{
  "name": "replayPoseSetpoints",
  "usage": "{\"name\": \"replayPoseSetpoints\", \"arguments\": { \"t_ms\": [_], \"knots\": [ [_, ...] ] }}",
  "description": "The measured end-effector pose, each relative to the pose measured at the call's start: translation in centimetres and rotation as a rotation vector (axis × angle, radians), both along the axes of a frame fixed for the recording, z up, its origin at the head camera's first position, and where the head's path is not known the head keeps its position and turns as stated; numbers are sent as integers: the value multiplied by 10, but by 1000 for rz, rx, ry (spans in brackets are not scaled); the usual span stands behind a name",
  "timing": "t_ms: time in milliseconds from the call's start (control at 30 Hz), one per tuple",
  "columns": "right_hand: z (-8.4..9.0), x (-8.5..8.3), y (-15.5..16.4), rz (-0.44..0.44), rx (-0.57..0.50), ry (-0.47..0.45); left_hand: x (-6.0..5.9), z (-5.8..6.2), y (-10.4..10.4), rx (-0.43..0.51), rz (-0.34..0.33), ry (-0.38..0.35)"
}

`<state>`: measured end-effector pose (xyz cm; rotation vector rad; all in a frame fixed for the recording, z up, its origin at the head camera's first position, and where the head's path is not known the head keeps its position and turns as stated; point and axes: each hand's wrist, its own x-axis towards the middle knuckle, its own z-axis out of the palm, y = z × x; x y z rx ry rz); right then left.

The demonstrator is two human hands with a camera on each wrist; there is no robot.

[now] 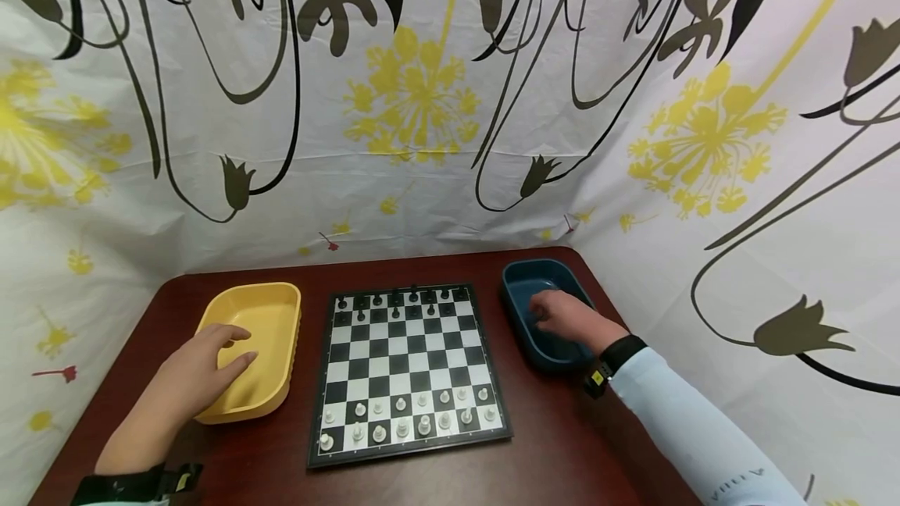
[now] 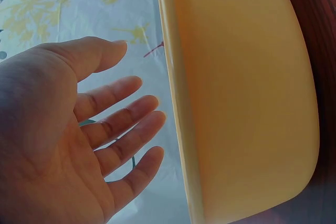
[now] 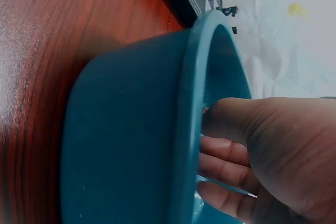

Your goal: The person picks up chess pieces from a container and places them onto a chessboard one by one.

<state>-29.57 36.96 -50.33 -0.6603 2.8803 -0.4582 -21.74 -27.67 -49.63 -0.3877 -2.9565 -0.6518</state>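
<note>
Altogether two tubs [image 1: 284, 299] (one chessboard [image 1: 406, 369])

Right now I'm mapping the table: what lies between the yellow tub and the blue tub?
The chessboard, with pieces along its near and far rows, shown in the head view.

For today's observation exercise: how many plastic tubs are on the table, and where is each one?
2. The yellow tub sits left of the chessboard, with the left hand over it. The blue tub sits right of the board, with the right hand reaching inside.
</note>
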Motion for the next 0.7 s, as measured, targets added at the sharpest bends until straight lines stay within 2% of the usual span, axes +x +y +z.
{"name": "replayPoseSetpoints", "arguments": {
  "t_ms": [300,700],
  "knots": [
    [-13,-7,-12,41,32,-33,-2,1,0,-12,4,-7],
    [-23,-8,-15,-11,94,-26,-2,1,-1,-8,-4,4]
  ]
}}
